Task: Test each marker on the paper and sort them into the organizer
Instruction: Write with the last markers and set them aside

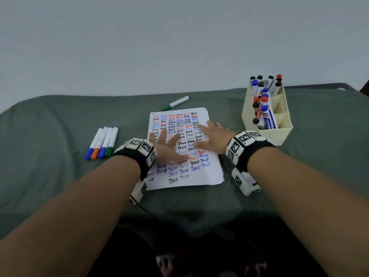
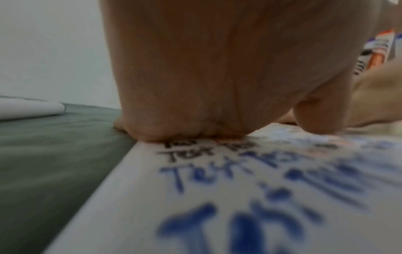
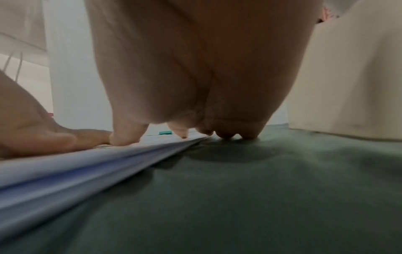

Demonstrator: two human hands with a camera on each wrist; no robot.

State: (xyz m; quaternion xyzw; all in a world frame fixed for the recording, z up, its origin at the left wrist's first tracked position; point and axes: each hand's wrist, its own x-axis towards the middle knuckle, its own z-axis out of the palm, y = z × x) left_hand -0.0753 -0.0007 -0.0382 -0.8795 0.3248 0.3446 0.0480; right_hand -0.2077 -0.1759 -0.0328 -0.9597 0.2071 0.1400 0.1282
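A white paper stack (image 1: pixel 207 174) covered with coloured "Test" words lies mid-table on the green cloth. My left hand (image 1: pixel 166 143) rests flat on its left half with fingers spread, holding nothing. My right hand (image 1: pixel 209 136) lies flat across its right edge, fingers straight. Several white markers (image 1: pixel 102 142) with blue, orange and green caps lie side by side left of the paper. One green-capped marker (image 1: pixel 175 103) lies beyond the paper's far edge. The cream organizer (image 1: pixel 283 134) at the right holds several capped markers (image 1: pixel 263 104). In the wrist views the left palm (image 2: pixel 217 77) and right palm (image 3: pixel 195 68) press down.
Green cloth (image 1: pixel 60 176) covers the whole table, with a pale wall behind. The organizer's right-hand compartments (image 1: pixel 281 108) look unfilled. Its cream wall (image 3: pixel 348 77) stands close beside my right hand. The table's near edge drops into shadow.
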